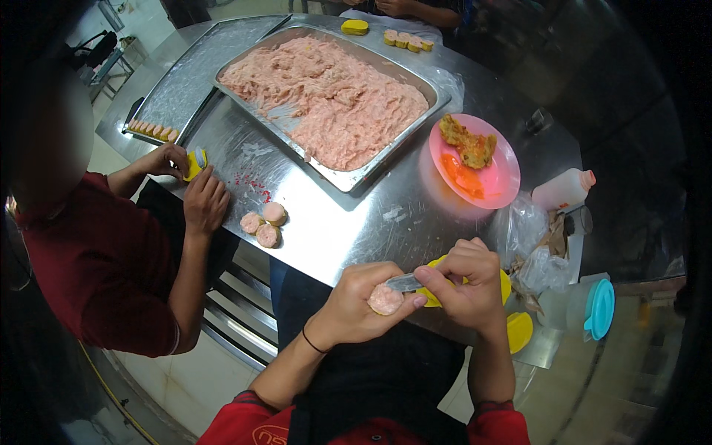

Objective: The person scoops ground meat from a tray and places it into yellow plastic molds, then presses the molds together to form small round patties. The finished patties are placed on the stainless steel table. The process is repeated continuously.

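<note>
My left hand (354,302) is closed round a small dumpling (386,299) with a pink minced filling on top. My right hand (467,285) pinches a flat, pale spreading knife (404,282), whose blade lies over the edge of the filling. Beside and partly behind the right hand are yellow round wrappers (520,331); whether its fingers also hold one is hidden. Ahead of both hands, a large steel tray (347,179) holds pink minced meat (334,96). Left of my hands, several finished dumplings (268,236) stand grouped on the steel table (319,252).
At left, a co-worker's hands (194,182) hold a yellow wrapper. A flat tray (178,81) carries a row of dumplings. On the right are a pink plate (512,174) with food, a white bottle (564,190), plastic bags (545,271) and a blue-lidded container (601,308). Another person sits opposite.
</note>
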### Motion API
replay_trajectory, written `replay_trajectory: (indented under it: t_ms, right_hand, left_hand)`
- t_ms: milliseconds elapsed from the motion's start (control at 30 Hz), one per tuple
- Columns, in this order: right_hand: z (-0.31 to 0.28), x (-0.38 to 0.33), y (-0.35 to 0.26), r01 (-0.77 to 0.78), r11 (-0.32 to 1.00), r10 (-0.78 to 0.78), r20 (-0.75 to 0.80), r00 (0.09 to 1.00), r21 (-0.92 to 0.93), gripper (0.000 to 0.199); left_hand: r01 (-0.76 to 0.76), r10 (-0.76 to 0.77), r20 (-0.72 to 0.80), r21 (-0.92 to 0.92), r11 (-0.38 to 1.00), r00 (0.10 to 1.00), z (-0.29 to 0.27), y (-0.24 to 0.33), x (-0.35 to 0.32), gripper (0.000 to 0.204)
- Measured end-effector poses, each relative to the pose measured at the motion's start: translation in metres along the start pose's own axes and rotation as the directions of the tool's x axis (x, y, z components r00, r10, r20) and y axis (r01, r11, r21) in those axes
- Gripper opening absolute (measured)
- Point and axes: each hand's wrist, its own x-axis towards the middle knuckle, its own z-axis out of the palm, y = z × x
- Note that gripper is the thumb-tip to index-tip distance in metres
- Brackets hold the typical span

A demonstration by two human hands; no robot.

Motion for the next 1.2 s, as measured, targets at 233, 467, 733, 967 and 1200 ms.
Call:
replay_trajectory:
  t_ms: [233,467,733,967,1200]
  right_hand:
    - [-0.005,0.004,-0.008,0.106,0.984,-0.110,-0.025,0.994,-0.141,0.033]
    - [-0.003,0.008,-0.011,0.090,0.994,-0.093,-0.072,0.993,-0.056,0.034]
    - [0.004,0.006,-0.014,0.086,0.989,-0.092,-0.044,0.995,-0.123,0.034]
    - [-0.001,0.003,-0.012,-0.065,0.987,0.050,-0.101,0.994,-0.149,0.035]
    - [-0.005,0.005,-0.012,-0.130,0.991,0.130,-0.056,0.990,-0.003,0.034]
  left_hand:
    - [-0.003,-0.003,-0.053,-0.109,0.994,0.999,0.000,-0.004,0.001,0.023]
    - [0.061,-0.062,-0.002,-0.099,0.993,0.998,-0.003,-0.005,0.000,0.021]
    - [0.034,-0.036,-0.032,-0.052,0.998,0.999,-0.002,-0.007,0.000,0.022]
    - [0.048,-0.052,-0.062,-0.066,0.997,0.997,-0.009,-0.001,-0.006,0.035]
    - [-0.077,0.075,-0.145,-0.003,0.997,0.987,-0.009,-0.004,-0.005,0.030]
